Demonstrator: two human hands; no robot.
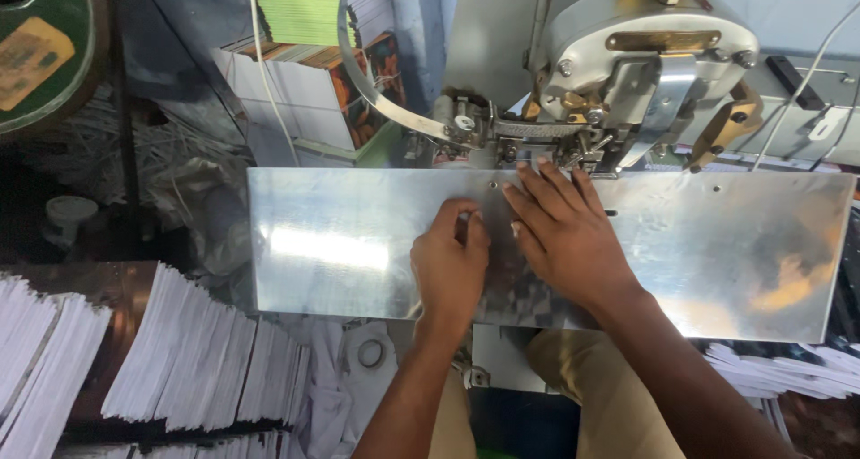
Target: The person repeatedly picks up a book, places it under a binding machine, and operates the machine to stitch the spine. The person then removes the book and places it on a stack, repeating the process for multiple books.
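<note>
Both hands rested on the metal plate [340, 244] below the stitching machine head [627, 56]. The left hand [451, 262] was curled, fingers together; the right hand [564, 231] lay flat, fingers slightly spread, tips beside the stitching point. Fingertips were best kept clear of it.

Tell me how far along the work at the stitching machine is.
Done: finished booklets appear stacked behind the metal table. In hand: the left hand and right hand rest on the bare table, fingertips by the machine head, no sheet visibly under them. Left: fanned piles of white paper wait at lower left.
</note>
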